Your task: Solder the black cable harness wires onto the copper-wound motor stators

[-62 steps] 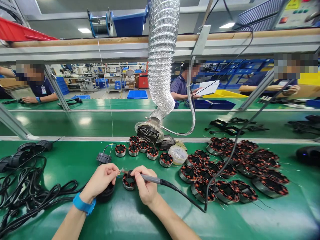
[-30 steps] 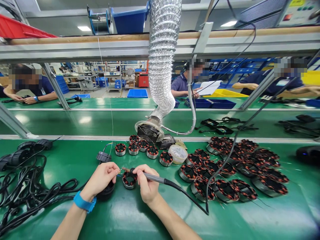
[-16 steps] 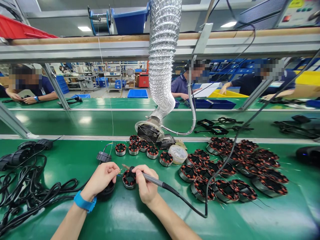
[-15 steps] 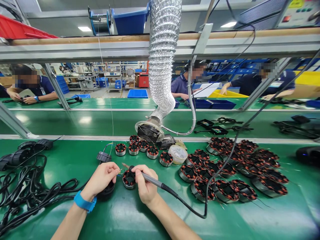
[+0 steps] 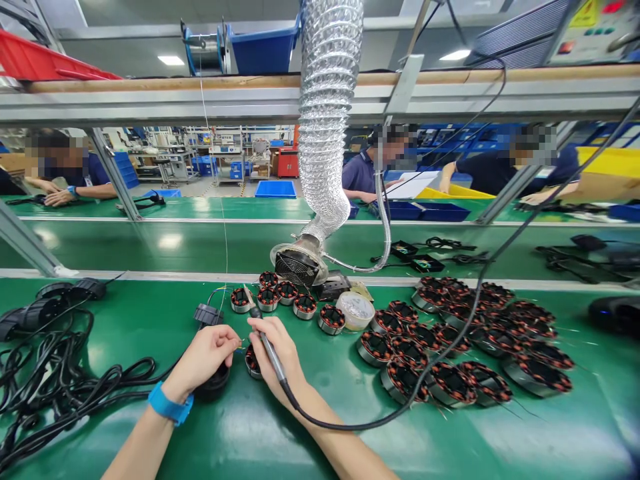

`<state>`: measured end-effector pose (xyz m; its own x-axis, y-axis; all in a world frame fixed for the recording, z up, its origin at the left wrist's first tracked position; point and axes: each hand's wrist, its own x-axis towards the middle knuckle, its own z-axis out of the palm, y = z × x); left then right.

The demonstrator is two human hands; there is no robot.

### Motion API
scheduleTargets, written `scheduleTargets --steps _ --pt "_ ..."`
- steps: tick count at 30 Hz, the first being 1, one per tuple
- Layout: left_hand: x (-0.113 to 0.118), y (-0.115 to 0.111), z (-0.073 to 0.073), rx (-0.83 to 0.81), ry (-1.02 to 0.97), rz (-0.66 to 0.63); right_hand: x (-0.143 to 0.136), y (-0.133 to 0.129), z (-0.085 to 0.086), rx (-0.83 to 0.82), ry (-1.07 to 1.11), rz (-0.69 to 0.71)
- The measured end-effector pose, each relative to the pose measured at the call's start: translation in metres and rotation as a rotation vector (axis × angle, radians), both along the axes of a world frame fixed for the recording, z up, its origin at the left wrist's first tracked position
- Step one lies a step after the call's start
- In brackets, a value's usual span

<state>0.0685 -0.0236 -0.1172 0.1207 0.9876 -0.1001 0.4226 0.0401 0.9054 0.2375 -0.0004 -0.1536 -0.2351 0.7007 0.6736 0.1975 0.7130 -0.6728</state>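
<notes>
Thumb and fingertips of my left hand (image 5: 213, 350) are pinched on thin wires (image 5: 242, 345), whose ends show beside a copper-wound stator (image 5: 252, 363). My right hand (image 5: 280, 353) grips a soldering iron (image 5: 273, 359) like a pen, its tip pointing up and away toward the back row of stators. Part of the near stator is hidden behind that hand. Under my left wrist sits a round black housing (image 5: 214, 387). A small black part with coloured wires (image 5: 207, 313) stands just beyond my left hand. Thin solder wire (image 5: 226, 260) hangs down from a spool (image 5: 204, 50) overhead.
Many stators (image 5: 453, 383) crowd the right side of the green bench. Black cables (image 5: 60, 387) lie heaped at left. A fume duct (image 5: 327, 120) hangs centrally above a round clear container (image 5: 355, 311). Several co-workers sit across the line. The iron's cord loops at right.
My right hand has turned the soldering iron's tip upward and away from the wires, and now covers more of the near stator. My left hand has stayed in place.
</notes>
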Motion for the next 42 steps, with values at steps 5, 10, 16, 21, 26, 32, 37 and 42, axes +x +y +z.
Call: scheduleTargets --steps 5,10,16,21,26,32,37,42 --pt "0.002 -0.002 0.001 0.006 0.008 -0.019 -0.006 0.003 -0.006 0.015 -0.036 0.106" --pt "0.003 -0.004 0.002 0.039 0.019 -0.037 -0.008 0.003 -0.005 0.068 -0.066 0.117" --pt "-0.002 -0.004 0.003 0.037 0.096 -0.045 -0.010 0.002 -0.006 0.103 -0.087 0.083" --pt "-0.008 -0.002 0.004 0.025 0.112 -0.076 -0.008 -0.002 -0.005 0.051 -0.087 0.066" --pt "-0.012 0.005 0.008 -0.071 -0.012 -0.123 -0.008 -0.002 -0.008 0.025 -0.061 0.084" --pt "-0.012 0.010 0.007 -0.124 -0.058 -0.101 -0.008 -0.004 -0.006 0.044 -0.076 0.066" --pt "-0.011 0.010 0.006 -0.115 -0.055 -0.034 -0.008 -0.006 -0.005 -0.067 -0.023 0.096" --pt "-0.010 0.009 0.007 -0.098 -0.040 -0.033 -0.010 -0.003 -0.007 -0.161 0.062 0.089"
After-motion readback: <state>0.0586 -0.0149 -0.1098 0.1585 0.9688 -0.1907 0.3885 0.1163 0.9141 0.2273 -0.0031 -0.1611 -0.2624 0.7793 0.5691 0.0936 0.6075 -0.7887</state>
